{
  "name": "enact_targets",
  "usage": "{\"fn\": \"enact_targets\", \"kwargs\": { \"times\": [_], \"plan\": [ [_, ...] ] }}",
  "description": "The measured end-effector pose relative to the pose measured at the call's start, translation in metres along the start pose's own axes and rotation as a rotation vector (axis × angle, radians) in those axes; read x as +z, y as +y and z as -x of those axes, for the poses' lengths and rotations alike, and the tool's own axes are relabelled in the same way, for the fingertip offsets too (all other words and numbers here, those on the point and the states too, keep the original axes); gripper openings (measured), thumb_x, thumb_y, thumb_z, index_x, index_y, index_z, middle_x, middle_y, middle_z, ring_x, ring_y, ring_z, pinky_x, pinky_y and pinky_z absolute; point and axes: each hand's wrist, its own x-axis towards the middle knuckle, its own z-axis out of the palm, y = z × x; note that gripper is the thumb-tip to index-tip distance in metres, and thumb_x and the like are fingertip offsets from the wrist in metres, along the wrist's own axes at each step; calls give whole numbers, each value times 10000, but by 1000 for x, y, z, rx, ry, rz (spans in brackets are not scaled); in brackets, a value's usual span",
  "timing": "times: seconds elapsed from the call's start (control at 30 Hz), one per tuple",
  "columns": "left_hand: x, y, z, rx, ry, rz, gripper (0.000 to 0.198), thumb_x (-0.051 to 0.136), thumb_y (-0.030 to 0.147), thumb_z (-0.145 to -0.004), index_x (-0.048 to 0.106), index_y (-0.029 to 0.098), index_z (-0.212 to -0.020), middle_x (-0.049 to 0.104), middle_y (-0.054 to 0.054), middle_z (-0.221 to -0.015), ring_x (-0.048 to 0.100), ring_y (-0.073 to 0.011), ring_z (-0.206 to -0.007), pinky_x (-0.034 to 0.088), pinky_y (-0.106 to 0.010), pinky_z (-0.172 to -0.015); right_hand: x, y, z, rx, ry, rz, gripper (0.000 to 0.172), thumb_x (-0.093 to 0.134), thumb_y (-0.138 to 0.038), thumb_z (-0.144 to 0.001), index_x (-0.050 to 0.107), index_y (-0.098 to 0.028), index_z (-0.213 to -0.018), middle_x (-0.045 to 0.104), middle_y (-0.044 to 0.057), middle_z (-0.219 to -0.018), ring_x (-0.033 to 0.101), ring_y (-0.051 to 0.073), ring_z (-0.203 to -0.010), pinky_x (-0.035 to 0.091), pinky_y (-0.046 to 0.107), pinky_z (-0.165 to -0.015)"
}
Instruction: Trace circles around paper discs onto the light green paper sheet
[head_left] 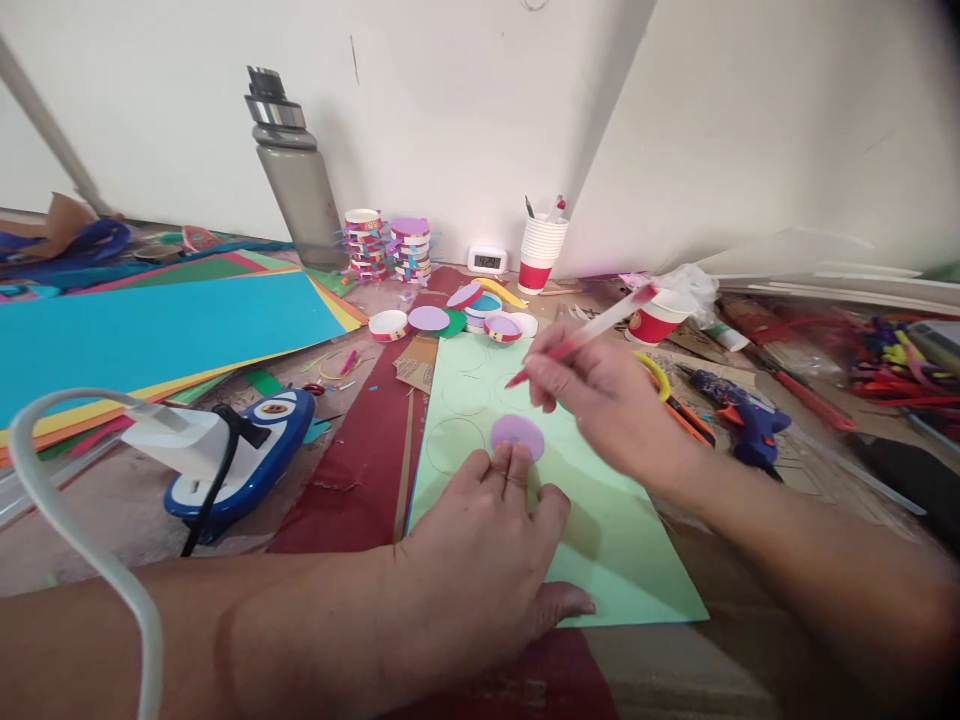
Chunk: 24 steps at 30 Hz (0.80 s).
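A light green sheet of paper [622, 550] lies on the table, with several pencil-like circles drawn on its upper left part. On it rests a purple paper disc [517, 436]. The fingertips of my left hand [495, 540] press on the disc's lower edge, fingers spread and thumb out over the sheet. My right hand [600, 400] grips a red and clear pen [600, 325] just above the disc, its tip pointing down and left over the drawn circles.
A blue and white power strip [262, 460] with a white cable stands left. Coloured paper [165, 330], a grey bottle [296, 180] and stacked rings [411, 250] lie beyond. Paper cups [541, 255], a clock [487, 261] and a blue glue gun [750, 415] are behind and right.
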Motion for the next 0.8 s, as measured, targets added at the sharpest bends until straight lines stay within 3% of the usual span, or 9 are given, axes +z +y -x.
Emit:
{"fn": "enact_targets", "kwargs": {
  "times": [0.13, 0.33, 0.47, 0.63, 0.8],
  "plan": [
    [-1, 0, 0, 17, 8, -9, 690, 386, 719, -897, 589, 99, -1122, 596, -319, -1287, 598, -425, -1202, 458, -513, -910, 16, 22, 13, -6, -113, 159, 138, 517, -264, -943, 538, -204, -820, 596, -23, -681, 538, 114, -618, 417, 259, -601],
    [-2, 0, -1, 6, 14, -12, 655, 412, 716, -886, 596, 110, -1049, 637, -318, -1213, 590, -446, -1201, 466, -512, -888, 17, 30, 14, 6, -225, 180, 142, 503, -243, -944, 548, -203, -816, 656, 1, -782, 599, 130, -708, 444, 267, -677],
    [-2, 0, -1, 7, 28, -17, 664, 400, 726, -883, 599, 109, -1031, 610, -331, -1252, 596, -440, -1196, 464, -504, -886, 19, 34, 14, 26, -201, 132, 114, 506, -248, -946, 534, -209, -842, 658, -12, -751, 594, 126, -668, 441, 259, -640],
    [0, -1, -1, -2, 25, -17, 662, 412, 725, -880, 617, 113, -1027, 646, -305, -1212, 614, -426, -1173, 460, -501, -882, 24, 38, 16, 5, -198, 133, 156, 506, -267, -951, 530, -212, -807, 662, 8, -805, 633, 147, -745, 474, 289, -717],
    [3, -3, 0, -1, 38, -4, 711, 424, 717, -881, 603, 98, -1181, 612, -286, -1290, 595, -406, -1204, 434, -514, -942, 27, 37, 21, -127, -145, 174, 145, 481, -270, -962, 541, -214, -842, 641, 30, -848, 614, 154, -765, 484, 299, -740]
  ]
}}
